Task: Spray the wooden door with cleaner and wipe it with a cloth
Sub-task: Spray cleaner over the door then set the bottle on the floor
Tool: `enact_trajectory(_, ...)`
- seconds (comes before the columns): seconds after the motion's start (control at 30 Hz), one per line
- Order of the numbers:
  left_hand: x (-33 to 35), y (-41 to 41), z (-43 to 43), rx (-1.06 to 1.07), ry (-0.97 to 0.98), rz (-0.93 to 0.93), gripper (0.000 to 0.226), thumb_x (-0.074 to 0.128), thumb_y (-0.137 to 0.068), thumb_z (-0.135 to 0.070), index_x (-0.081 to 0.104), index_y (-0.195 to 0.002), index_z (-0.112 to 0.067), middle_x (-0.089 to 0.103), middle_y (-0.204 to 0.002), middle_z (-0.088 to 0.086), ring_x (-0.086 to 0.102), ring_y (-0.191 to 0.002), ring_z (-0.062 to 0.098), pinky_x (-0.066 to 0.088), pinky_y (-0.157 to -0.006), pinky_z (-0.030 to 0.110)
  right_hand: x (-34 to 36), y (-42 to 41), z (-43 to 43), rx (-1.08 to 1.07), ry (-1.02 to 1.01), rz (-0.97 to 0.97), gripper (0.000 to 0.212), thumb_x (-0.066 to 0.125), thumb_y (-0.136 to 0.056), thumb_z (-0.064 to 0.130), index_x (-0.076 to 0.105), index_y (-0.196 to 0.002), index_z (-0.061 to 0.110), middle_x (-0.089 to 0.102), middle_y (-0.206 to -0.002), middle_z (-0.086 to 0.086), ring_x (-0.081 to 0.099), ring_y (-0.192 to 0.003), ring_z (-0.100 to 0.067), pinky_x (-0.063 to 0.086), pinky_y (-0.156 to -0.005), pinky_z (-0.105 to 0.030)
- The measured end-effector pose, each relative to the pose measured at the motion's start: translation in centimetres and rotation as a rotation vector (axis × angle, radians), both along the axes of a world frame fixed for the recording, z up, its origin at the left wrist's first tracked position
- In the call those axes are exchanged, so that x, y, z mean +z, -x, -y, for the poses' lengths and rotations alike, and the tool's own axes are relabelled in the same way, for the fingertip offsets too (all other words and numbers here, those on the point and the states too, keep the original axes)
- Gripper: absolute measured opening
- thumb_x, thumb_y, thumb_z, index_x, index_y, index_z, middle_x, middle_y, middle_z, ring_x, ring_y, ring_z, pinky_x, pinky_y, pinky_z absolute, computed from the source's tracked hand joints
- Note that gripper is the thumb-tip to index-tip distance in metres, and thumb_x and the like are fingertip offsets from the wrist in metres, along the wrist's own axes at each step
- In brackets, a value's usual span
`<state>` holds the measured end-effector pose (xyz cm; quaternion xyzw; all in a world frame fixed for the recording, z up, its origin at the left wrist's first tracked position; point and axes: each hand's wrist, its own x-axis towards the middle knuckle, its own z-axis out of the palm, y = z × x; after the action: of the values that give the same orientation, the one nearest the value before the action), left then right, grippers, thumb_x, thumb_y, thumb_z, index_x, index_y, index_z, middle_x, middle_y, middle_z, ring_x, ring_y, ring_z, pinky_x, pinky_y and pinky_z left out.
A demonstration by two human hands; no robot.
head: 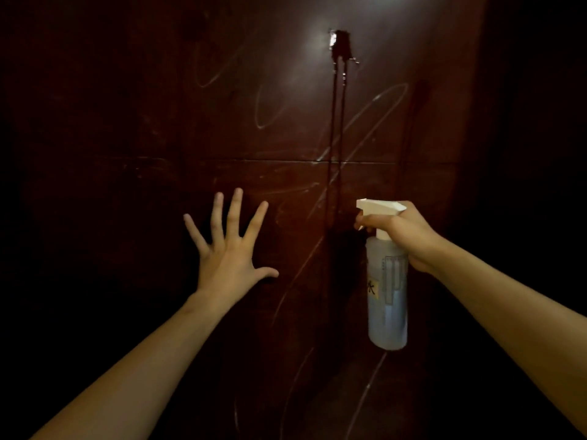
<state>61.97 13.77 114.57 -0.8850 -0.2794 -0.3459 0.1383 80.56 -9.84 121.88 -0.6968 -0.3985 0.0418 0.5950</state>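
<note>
A dark brown wooden door (158,122) fills the head view, marked with pale curved streaks. A wet patch (341,47) sits near the top under a bright glare, and two thin drips run down from it. My right hand (406,236) grips a translucent spray bottle (387,296) with a white trigger head, its nozzle pointing left toward the door, a finger on the trigger. My left hand (228,252) is spread flat with fingers apart against or just in front of the door, holding nothing. No cloth is in view.
A thin horizontal seam (222,160) crosses the door at mid height. The far right (540,122) and left edges fall into deep shadow, where nothing can be made out.
</note>
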Motion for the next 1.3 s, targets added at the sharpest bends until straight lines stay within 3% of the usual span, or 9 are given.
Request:
enact_trajectory(0.2, -0.4, -1.1, 0.2, -0.019, 0.052, 0.040, 0.150, 0.082, -0.057, -0.081, -0.017, -0.164, -0.044, -0.042, -0.168, 0.004, -0.043, -0.152, 0.033, -0.020, -0.109, 0.078, -0.7, -1.7, 0.5, 0.004, 0.066, -0.002, 0.014, 0.076, -0.089, 0.017, 0.072, -0.080, 0.007, 0.069, -0.069, -0.003, 0.063, -0.063, -0.014, 0.047, -0.064, -0.030)
enact_trajectory(0.3, -0.3, -1.1, 0.3, 0.008, 0.052, 0.031, 0.149, 0.080, -0.058, -0.082, -0.018, -0.164, -0.044, -0.041, -0.168, 0.005, -0.040, -0.154, 0.035, -0.017, -0.110, 0.079, -1.1, -2.0, 0.6, 0.010, 0.101, -0.043, 0.020, 0.081, -0.086, 0.018, 0.069, -0.100, 0.008, 0.069, -0.077, -0.004, 0.065, -0.066, -0.016, 0.050, -0.059, -0.026)
enact_trajectory(0.4, -0.5, -1.2, 0.7, 0.035, 0.024, 0.061, 0.148, 0.083, -0.058, -0.080, -0.010, -0.166, -0.041, -0.027, -0.174, 0.011, -0.028, -0.159, 0.038, -0.014, -0.112, 0.079, -1.4, -2.8, 2.1, -0.064, 0.075, -0.029, 0.025, 0.079, -0.086, 0.019, 0.073, -0.102, 0.000, 0.074, -0.083, -0.008, 0.069, -0.074, -0.018, 0.053, -0.064, -0.025)
enact_trajectory(0.5, -1.4, -2.1, 1.3, 0.020, -0.056, 0.070, 0.144, 0.088, -0.058, -0.075, 0.005, -0.169, -0.036, -0.009, -0.176, 0.016, -0.012, -0.162, 0.038, -0.004, -0.115, 0.080, -1.7, -4.1, 4.5, -0.137, 0.038, -0.006, 0.022, 0.075, -0.089, 0.019, 0.076, -0.095, -0.002, 0.078, -0.096, -0.013, 0.074, -0.093, -0.026, 0.056, -0.088, -0.036)
enact_trajectory(0.57, -1.9, -3.2, 2.3, -0.017, -0.092, 0.038, 0.142, 0.090, -0.056, -0.073, 0.012, -0.169, -0.035, -0.005, -0.176, 0.016, -0.008, -0.163, 0.040, -0.001, -0.115, 0.081, -2.2, -5.2, 5.9, -0.177, 0.036, -0.025, 0.021, 0.075, -0.089, 0.020, 0.076, -0.095, -0.001, 0.077, -0.098, -0.016, 0.074, -0.092, -0.028, 0.056, -0.087, -0.040)
enact_trajectory(0.8, -3.3, -6.1, 4.5, -0.042, 0.013, 0.000, 0.149, 0.091, -0.056, -0.069, -0.006, -0.167, -0.041, -0.025, -0.174, 0.010, -0.038, -0.155, 0.034, -0.013, -0.109, 0.082, -4.9, -8.9, 8.4, -0.257, 0.090, -0.041, 0.022, 0.075, -0.089, 0.020, 0.075, -0.092, -0.002, 0.074, -0.085, -0.010, 0.066, -0.076, -0.017, 0.049, -0.069, -0.025)
enact_trajectory(0.93, -3.4, -6.2, 4.5, -0.055, 0.012, 0.020, 0.148, 0.092, -0.056, -0.066, -0.001, -0.167, -0.040, -0.022, -0.175, 0.011, -0.033, -0.156, 0.035, -0.013, -0.108, 0.082, -6.7, -10.5, 8.4, -0.222, 0.133, -0.101, 0.028, 0.080, -0.087, 0.023, 0.071, -0.106, 0.005, 0.074, -0.096, -0.014, 0.071, -0.086, -0.023, 0.056, -0.077, -0.034)
enact_trajectory(1.13, -5.5, -4.6, 3.6, -0.024, -0.038, 0.085, 0.136, 0.090, -0.063, -0.066, 0.011, -0.169, -0.035, -0.008, -0.176, 0.015, -0.010, -0.163, 0.040, -0.004, -0.115, 0.082, -9.6, -8.1, 7.9, -0.101, 0.217, -0.052, 0.018, 0.076, -0.090, 0.020, 0.074, -0.097, 0.004, 0.072, -0.086, -0.004, 0.067, -0.068, -0.002, 0.049, -0.059, -0.013)
enact_trajectory(1.3, -12.8, 1.2, 1.6, 0.165, 0.093, 0.083, 0.134, 0.089, -0.067, -0.065, 0.006, -0.168, -0.037, -0.010, -0.175, 0.014, -0.007, -0.162, 0.042, 0.003, -0.118, 0.083, -16.6, -3.3, 3.6, 0.119, 0.308, -0.027, 0.010, 0.080, -0.087, 0.024, 0.075, -0.085, 0.016, 0.067, -0.072, 0.005, 0.062, -0.067, -0.009, 0.045, -0.064, -0.025)
